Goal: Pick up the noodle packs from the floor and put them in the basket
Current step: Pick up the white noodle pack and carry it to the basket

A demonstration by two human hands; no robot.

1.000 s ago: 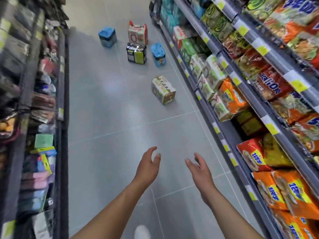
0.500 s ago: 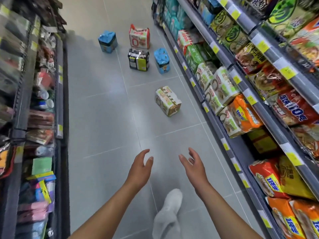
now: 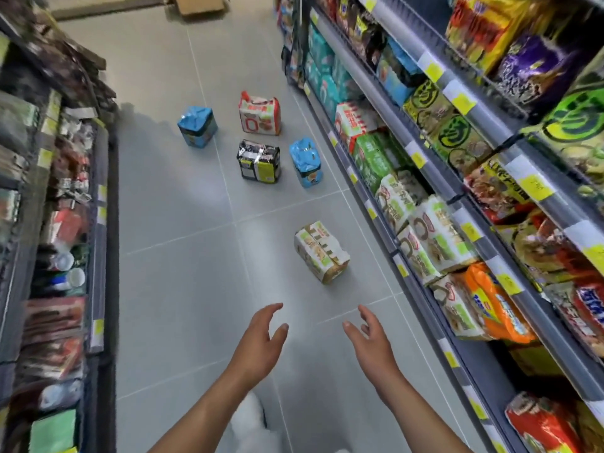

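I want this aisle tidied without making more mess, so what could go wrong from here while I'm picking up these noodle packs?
1. No basket shows in this view, so a lifted pack may have nowhere to go.
2. The nearest pack lies tilted close to the right shelf, where an orange pack leans outward. A reach by the right hand might knock it down.
3. Walking to the farther packs, a foot could catch that nearest pack.

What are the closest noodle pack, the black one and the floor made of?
The nearest noodle pack looks like thin printed plastic film: it crinkles and folds at its ends. The black pack seems foil-like plastic, since its top glints silver. The floor looks like smooth grey tile, with thin joint lines and a soft sheen.
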